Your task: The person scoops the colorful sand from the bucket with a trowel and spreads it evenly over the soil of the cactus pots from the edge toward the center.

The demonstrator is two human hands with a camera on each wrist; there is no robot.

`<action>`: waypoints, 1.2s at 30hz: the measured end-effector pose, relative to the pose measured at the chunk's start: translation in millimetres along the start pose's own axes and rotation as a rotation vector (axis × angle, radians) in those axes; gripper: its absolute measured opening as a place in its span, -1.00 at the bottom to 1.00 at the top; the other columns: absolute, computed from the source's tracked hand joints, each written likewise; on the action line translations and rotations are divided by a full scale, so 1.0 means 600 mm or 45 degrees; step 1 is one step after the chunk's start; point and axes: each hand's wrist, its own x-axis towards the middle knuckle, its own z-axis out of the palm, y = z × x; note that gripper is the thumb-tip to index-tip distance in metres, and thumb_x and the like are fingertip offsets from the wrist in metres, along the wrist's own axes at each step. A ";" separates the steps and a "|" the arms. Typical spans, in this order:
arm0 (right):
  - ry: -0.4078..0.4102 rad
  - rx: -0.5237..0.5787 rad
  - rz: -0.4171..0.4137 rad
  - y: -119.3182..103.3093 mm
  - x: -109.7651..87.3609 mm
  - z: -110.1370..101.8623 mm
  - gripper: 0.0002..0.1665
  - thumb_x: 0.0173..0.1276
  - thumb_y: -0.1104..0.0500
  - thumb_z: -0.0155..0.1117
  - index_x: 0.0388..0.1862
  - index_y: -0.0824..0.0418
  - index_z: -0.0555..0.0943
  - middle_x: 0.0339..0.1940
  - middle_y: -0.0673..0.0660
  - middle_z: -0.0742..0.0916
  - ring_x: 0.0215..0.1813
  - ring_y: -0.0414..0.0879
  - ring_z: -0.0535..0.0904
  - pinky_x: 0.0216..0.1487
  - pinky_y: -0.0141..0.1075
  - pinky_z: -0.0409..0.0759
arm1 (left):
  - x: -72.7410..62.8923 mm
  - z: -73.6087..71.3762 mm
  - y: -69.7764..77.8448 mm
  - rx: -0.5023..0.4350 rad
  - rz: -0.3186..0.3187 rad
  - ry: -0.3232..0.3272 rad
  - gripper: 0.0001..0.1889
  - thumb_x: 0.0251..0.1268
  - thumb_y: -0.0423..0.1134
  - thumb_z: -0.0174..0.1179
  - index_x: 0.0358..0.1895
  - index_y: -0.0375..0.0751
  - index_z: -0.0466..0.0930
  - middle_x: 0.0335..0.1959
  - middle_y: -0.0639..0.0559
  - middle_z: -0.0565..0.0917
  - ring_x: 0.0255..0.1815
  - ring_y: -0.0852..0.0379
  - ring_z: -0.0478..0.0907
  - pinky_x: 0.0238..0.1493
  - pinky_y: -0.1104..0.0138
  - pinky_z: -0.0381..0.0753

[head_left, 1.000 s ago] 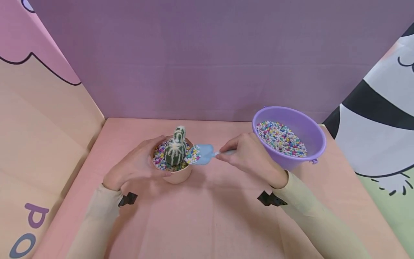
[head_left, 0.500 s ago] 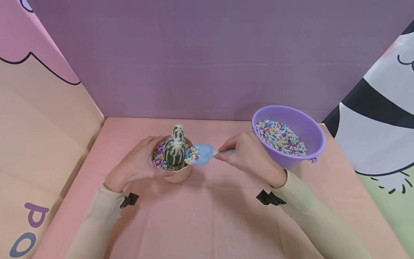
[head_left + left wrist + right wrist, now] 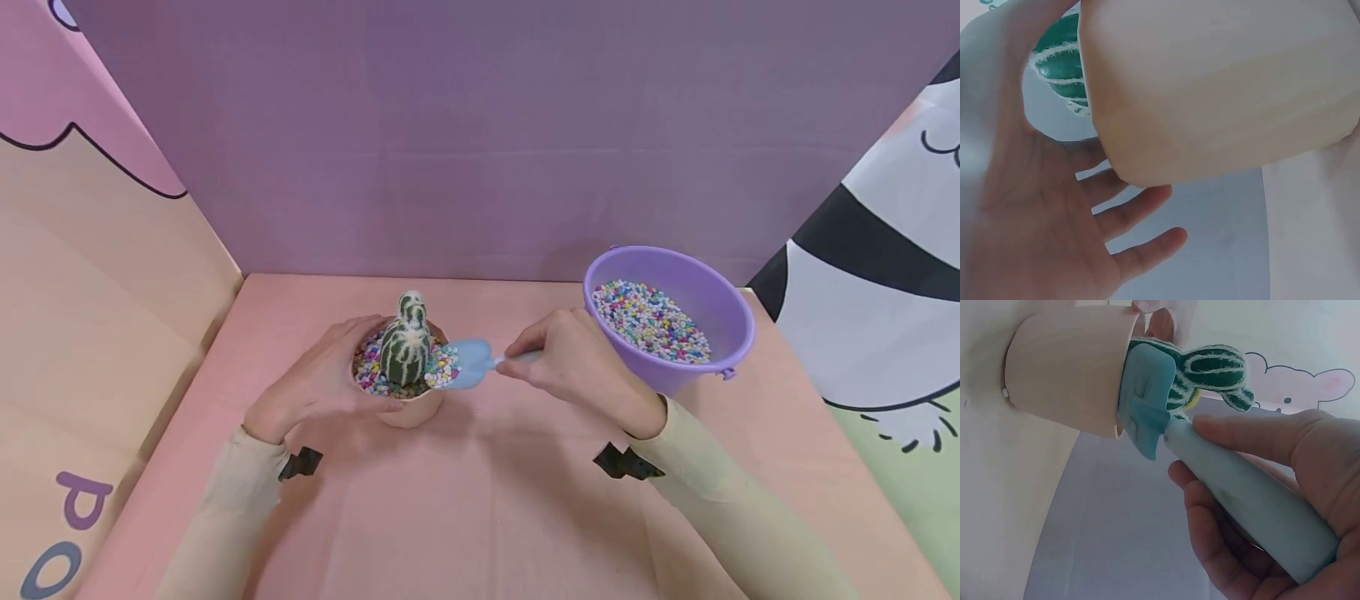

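A peach flowerpot (image 3: 411, 413) on the left of the table holds a striped green cactus (image 3: 406, 354) among multicoloured pebbles (image 3: 367, 367). My left hand (image 3: 322, 371) holds the pot from its left, thumb on the near side and fingers round the far side; in the left wrist view several fingers lie along its wall (image 3: 1222, 94). With my right hand (image 3: 573, 358) I grip the handle of a light blue toy shovel (image 3: 471, 364). Its blade reaches over the pot's right rim, pebbles on its tip right beside the cactus. The right wrist view shows the blade's underside (image 3: 1146, 375) at the rim.
A purple bucket (image 3: 720, 308) partly filled with multicoloured pebbles stands at the right rear, just beyond my right hand. Behind the pink-covered table (image 3: 495, 517) rises a purple backdrop (image 3: 480, 150), with printed panels (image 3: 112, 275) at the sides.
The shovel's blade has shifted slightly left and toward me, the pebbles on it now closer to the cactus. My left hand stays on the pot, nearly still.
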 end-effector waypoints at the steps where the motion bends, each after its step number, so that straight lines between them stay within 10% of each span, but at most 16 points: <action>1: 0.000 0.000 0.003 0.000 0.000 0.000 -0.84 0.20 0.05 0.63 -0.27 0.06 0.92 -0.34 -0.08 0.90 -0.24 -0.17 0.80 -0.23 -0.26 0.72 | 0.001 0.000 0.002 0.003 -0.005 0.005 0.25 -0.19 0.28 0.70 0.64 -0.06 0.27 0.54 -0.07 0.44 0.55 -0.16 0.35 0.53 -0.15 0.41; 9: 0.005 -0.032 -0.002 -0.003 -0.003 -0.001 -0.83 0.20 0.01 0.64 -0.26 0.03 0.92 -0.32 -0.11 0.89 -0.22 -0.19 0.80 -0.21 -0.25 0.72 | 0.000 0.002 0.012 0.060 -0.121 0.004 0.34 -0.28 0.36 0.70 0.65 -0.10 0.25 0.51 -0.19 0.35 0.44 -0.17 0.41 0.43 -0.13 0.52; 17: 0.016 -0.060 -0.022 -0.005 -0.003 -0.001 -0.85 0.20 0.01 0.64 -0.28 0.01 0.92 -0.34 -0.12 0.89 -0.23 -0.20 0.79 -0.23 -0.26 0.71 | 0.000 -0.004 0.006 -0.007 -0.029 -0.065 0.32 -0.13 0.25 0.68 0.70 -0.17 0.13 0.72 -0.16 0.19 0.71 -0.23 0.13 0.65 -0.22 0.23; 24: 0.017 -0.067 -0.031 -0.006 -0.004 -0.002 -0.84 0.19 0.01 0.65 -0.28 0.00 0.92 -0.34 -0.13 0.89 -0.23 -0.21 0.80 -0.23 -0.26 0.71 | 0.004 -0.005 0.008 0.019 -0.012 -0.026 0.30 -0.20 0.27 0.69 0.66 -0.16 0.22 0.60 -0.13 0.38 0.62 -0.22 0.27 0.60 -0.18 0.32; 36: 0.009 -0.037 -0.005 -0.007 -0.005 -0.002 -0.84 0.20 0.02 0.64 -0.28 0.02 0.92 -0.34 -0.11 0.89 -0.26 -0.21 0.79 -0.25 -0.27 0.72 | -0.001 0.001 0.018 0.065 -0.158 -0.008 0.41 -0.28 0.39 0.68 0.68 -0.22 0.18 0.56 -0.21 0.29 0.48 -0.19 0.35 0.46 -0.14 0.49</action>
